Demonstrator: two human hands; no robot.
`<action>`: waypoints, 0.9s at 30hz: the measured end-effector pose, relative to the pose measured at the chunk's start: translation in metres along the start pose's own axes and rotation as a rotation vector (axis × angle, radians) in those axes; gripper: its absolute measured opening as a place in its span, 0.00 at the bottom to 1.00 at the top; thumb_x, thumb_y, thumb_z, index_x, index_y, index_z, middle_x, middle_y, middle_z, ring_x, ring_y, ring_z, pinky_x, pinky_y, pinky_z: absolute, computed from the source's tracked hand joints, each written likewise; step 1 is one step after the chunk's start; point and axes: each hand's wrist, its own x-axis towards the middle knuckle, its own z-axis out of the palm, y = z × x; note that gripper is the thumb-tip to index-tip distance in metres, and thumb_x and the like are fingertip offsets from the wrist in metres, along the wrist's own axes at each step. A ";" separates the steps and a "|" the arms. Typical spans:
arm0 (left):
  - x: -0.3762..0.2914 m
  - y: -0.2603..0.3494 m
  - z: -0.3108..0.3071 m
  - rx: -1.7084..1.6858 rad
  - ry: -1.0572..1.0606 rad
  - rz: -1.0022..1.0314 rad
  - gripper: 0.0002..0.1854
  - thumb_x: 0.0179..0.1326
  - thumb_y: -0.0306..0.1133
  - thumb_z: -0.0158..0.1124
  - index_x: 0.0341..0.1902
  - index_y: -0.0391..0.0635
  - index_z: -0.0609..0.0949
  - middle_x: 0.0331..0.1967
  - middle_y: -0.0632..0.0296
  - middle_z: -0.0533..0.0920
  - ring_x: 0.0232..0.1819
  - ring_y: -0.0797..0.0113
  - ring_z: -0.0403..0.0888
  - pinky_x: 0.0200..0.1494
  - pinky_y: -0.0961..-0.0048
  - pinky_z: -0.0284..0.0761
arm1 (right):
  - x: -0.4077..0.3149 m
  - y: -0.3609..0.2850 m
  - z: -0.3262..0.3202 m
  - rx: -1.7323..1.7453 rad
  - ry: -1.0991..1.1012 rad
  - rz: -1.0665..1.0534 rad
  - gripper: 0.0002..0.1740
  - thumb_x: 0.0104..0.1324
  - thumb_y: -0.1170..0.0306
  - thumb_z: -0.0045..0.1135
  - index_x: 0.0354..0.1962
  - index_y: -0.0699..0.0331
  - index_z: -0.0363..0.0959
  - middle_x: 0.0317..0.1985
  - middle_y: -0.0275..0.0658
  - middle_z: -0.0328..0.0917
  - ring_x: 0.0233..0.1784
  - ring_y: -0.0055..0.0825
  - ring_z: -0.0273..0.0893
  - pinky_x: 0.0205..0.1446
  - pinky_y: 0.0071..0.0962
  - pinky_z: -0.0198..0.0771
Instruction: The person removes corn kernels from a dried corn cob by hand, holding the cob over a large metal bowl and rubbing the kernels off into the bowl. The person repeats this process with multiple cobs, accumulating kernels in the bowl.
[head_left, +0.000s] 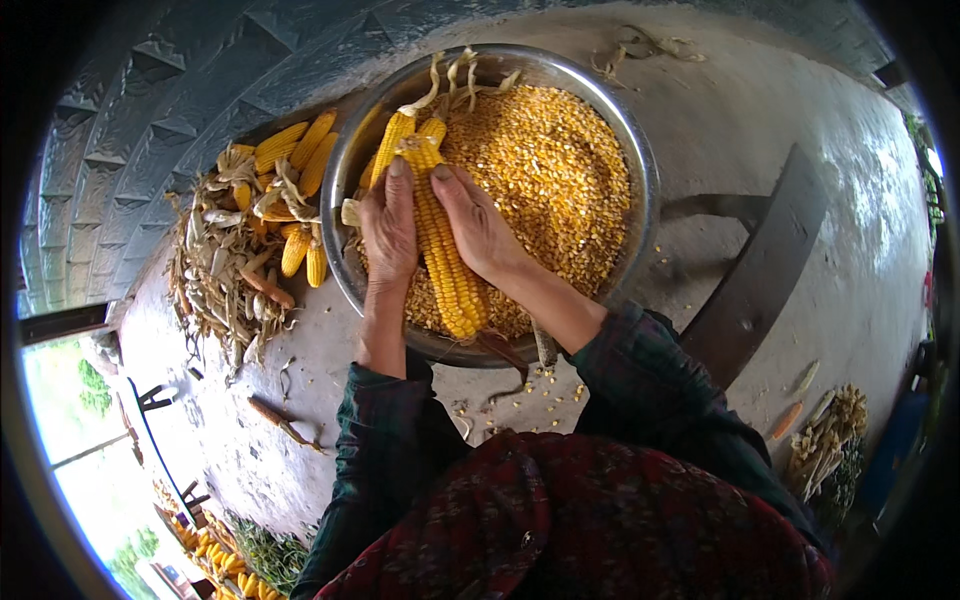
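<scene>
A yellow corn cob lies slantwise over a wide metal basin. My left hand grips it from the left and my right hand from the right, with both thumbs pressed near its far end. The cob still carries most of its kernels, and dark dry silk trails from its near end. Loose kernels fill much of the basin. Beyond my hands, further whole cobs with twisted dry husks lean against the basin's left inner wall; my hands partly hide them.
Left of the basin, a heap of dry husks and bare cobs lies beside whole yellow cobs. A dark wooden bench stands at the right. Spilled kernels dot the concrete floor. One reddish cob lies at lower left.
</scene>
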 end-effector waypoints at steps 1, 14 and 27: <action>0.000 -0.002 0.001 0.061 0.014 0.037 0.24 0.72 0.50 0.48 0.35 0.38 0.77 0.26 0.69 0.73 0.30 0.76 0.66 0.35 0.74 0.64 | -0.001 0.000 -0.001 -0.007 0.007 0.034 0.27 0.76 0.55 0.37 0.57 0.71 0.61 0.49 0.33 0.70 0.53 0.18 0.65 0.58 0.18 0.59; 0.008 0.005 0.003 -0.379 0.040 -0.169 0.28 0.67 0.51 0.55 0.55 0.35 0.76 0.50 0.61 0.79 0.49 0.69 0.75 0.54 0.74 0.66 | -0.003 -0.006 -0.012 -0.258 -0.140 0.062 0.37 0.74 0.47 0.35 0.64 0.72 0.55 0.55 0.38 0.69 0.59 0.20 0.64 0.63 0.18 0.58; 0.004 0.001 0.010 -0.351 0.042 -0.132 0.24 0.68 0.52 0.54 0.32 0.40 0.76 0.26 0.73 0.69 0.30 0.79 0.61 0.34 0.78 0.61 | -0.009 -0.021 -0.012 -0.248 -0.105 0.120 0.32 0.74 0.47 0.37 0.59 0.69 0.63 0.46 0.33 0.71 0.49 0.18 0.67 0.54 0.19 0.62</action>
